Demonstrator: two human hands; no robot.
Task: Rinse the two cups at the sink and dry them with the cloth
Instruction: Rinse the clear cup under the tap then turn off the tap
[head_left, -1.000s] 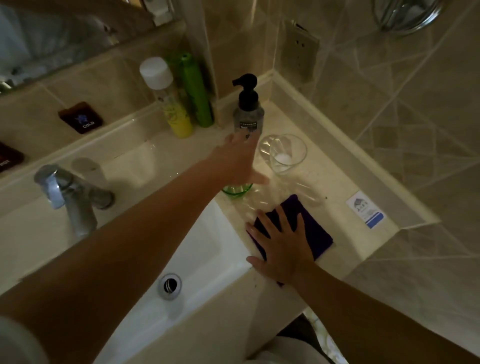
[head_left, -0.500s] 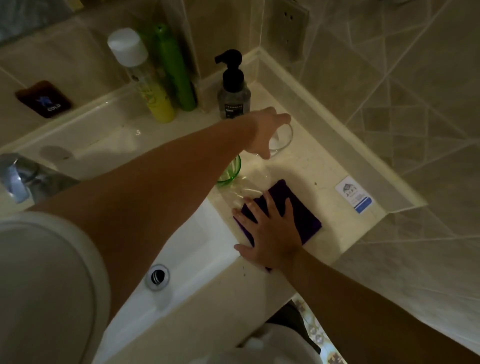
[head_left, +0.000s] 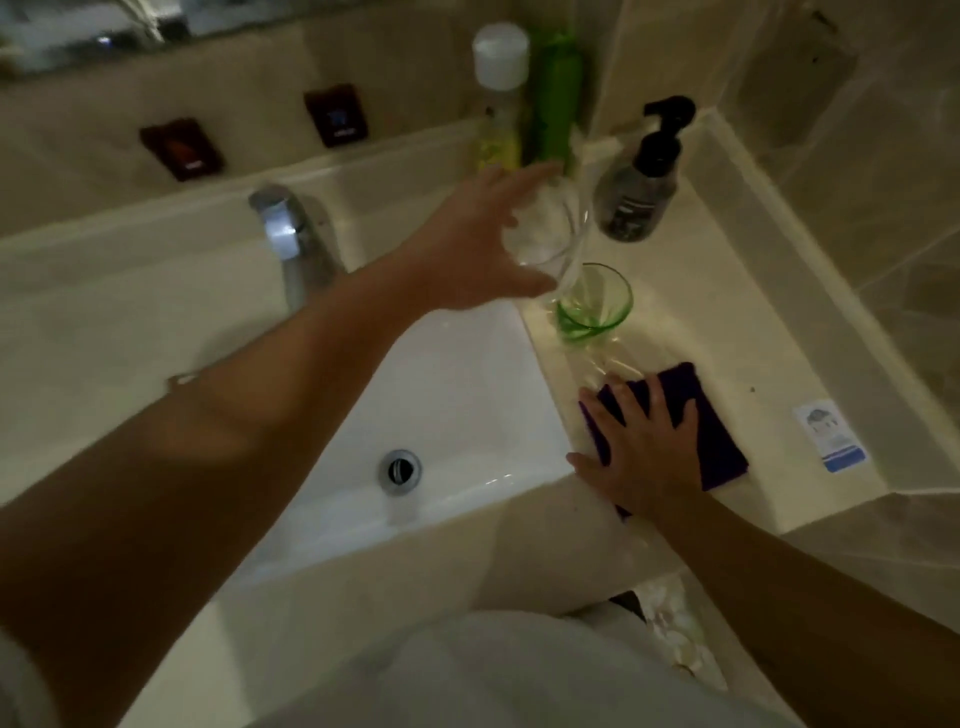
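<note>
Right of the white rectangular sink basin, on the pale stone counter: green-tinted glass cup, folded dark purple cloth in front of it. Above that cup, held off the counter in the left hand: clear glass cup. Flat on the cloth: right hand; behind the basin, chrome faucet.

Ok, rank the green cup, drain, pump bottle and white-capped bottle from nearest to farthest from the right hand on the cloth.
From the right hand on the cloth:
1. Green cup, just beyond the fingers on the counter.
2. Drain, to the left in the sink.
3. Pump bottle, farther back by the wall.
4. White-capped bottle, at the back ledge.
</note>
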